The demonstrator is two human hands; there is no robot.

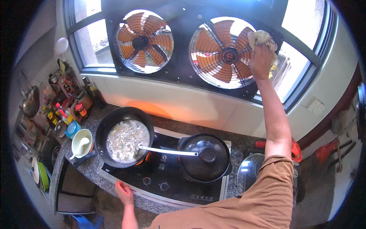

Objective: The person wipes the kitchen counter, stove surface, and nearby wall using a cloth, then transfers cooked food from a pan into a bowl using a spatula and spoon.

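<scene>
My right hand is raised at the right exhaust fan, holding a crumpled pale cloth against the right side of its ring. The fan has orange blades behind a wire guard. Low in front, my left hand rests at the front edge of the black gas hob, with nothing visible in it. On the left burner, a black wok holds bubbling whitish liquid and food. A metal-handled utensil dips into the wok, its handle reaching over a lidded black pot.
Another exhaust fan is at the left. A pale bowl with a white spoon stands left of the wok, near sauce bottles and a dark bottle. A glass lid leans right of the hob.
</scene>
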